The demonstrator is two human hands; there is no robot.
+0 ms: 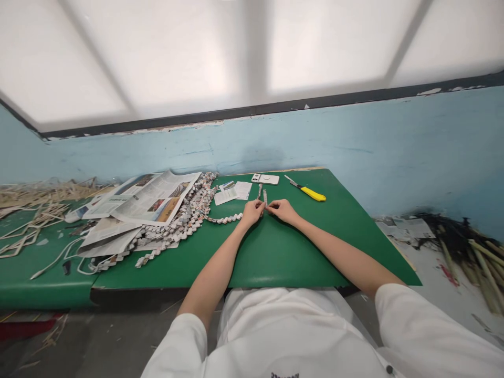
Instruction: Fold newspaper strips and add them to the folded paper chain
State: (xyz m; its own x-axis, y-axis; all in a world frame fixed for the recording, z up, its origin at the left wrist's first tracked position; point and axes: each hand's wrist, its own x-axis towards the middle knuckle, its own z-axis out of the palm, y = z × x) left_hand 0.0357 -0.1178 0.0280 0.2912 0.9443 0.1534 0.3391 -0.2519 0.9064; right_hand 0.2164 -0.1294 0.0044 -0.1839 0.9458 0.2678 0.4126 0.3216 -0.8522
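My left hand [253, 211] grips the folded paper chain [224, 220] and my right hand [283, 210] pinches the near end of a thin paper strip [265, 197] — it pokes out just past my fingertips, between my hands but closer to the right one, its long side pointing away toward the blue wall [177, 152].

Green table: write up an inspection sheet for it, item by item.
Surface: green tabletop, smooth at the person's front.
Work pieces: narrow paper strips near the centre; folded-paper chain to their left.
Clutter: newspapers at left; white smartphone at the back; yellow-handled cutter at right.
Hands: left hand and right hand close together, fingertips pinched on the narrow paper strips.
Cables: white cable at left, loosely curved.
Surroundings: blue wall below pale window panels.
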